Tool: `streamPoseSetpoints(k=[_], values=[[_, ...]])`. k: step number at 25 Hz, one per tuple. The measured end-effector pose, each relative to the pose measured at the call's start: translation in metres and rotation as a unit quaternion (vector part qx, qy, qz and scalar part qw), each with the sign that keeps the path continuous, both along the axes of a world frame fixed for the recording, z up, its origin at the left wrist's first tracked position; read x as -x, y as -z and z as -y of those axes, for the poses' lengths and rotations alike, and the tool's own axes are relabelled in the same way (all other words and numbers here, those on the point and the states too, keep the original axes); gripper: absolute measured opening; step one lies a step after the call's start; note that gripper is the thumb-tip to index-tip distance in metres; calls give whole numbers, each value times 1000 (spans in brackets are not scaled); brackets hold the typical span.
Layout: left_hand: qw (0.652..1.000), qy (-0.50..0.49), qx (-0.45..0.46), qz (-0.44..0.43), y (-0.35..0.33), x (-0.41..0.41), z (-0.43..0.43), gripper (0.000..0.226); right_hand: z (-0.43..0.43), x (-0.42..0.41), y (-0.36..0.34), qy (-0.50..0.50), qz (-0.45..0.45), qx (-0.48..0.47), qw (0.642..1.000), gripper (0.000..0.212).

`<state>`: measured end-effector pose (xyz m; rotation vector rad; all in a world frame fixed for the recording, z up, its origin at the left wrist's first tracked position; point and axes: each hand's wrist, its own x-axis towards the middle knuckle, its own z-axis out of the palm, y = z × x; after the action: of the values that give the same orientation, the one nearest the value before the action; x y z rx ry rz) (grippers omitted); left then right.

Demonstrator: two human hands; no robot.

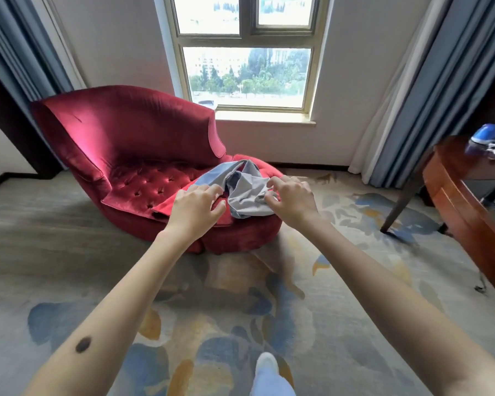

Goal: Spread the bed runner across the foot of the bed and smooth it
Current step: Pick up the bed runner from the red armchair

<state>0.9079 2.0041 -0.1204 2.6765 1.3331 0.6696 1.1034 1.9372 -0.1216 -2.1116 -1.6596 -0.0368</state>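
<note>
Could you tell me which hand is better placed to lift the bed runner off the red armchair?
Right, probably: the right hand pinches the bunched bed runner, while the left hand hovers beside it over the armchair seat.

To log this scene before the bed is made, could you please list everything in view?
bed runner: one, grey-blue, bunched on the armchair seat
armchair: one, red, left of the window
window: one, pale frame, back wall
curtains: two, blue-grey, either side of the window
table: one, dark wood, right edge
blue object: one, on the table, too blurred to name
carpet: one, grey with blue and tan patches
shoe: one, white, bottom centre
left hand: at the runner's left edge, grip unclear
right hand: pinching the runner's right side
</note>
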Motion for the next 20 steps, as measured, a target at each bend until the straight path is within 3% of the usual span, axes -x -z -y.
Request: streamPoseSetpoints(k=[7, 11, 20], values=[[998, -11, 50, -22, 10, -98, -172, 27, -171, -102, 6, 2, -4, 47, 999, 30], [996, -29, 78, -35, 38, -121, -265, 41, -264, -139, 35, -14, 14, 90, 996, 30], [987, -32, 134, -79, 119, -190, -514, 27, -504, -201, 107, -14, -8, 151, 988, 29]])
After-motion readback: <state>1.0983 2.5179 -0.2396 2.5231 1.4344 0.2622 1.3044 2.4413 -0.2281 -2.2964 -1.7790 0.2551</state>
